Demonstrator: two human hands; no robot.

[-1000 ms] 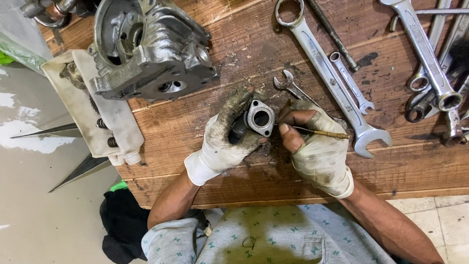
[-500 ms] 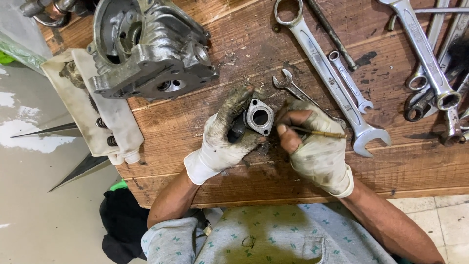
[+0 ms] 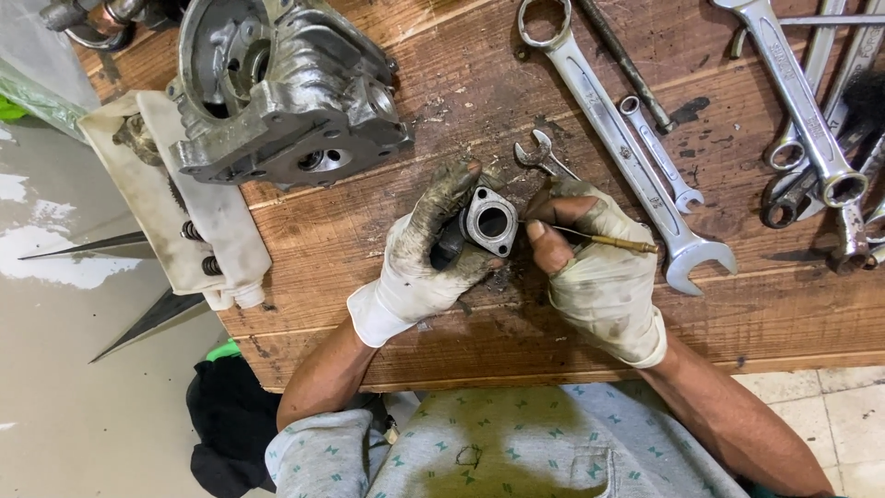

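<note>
Flanged metal part (image 3: 489, 222) gripped in the gloved left hand (image 3: 426, 254) above a wooden bench (image 3: 387, 221).

Beyond the left hand sits a grey engine casing (image 3: 281, 92), the biggest thing there; beyond and right of the right hand (image 3: 595, 267) lie long spanners (image 3: 627, 138), with a small spanner (image 3: 542, 155) just past its fingertips. The left hand's fingers are curled tight round the part, bore facing up. The right hand is closed on a thin brass pick (image 3: 608, 242), its tip at the part's edge.
</note>
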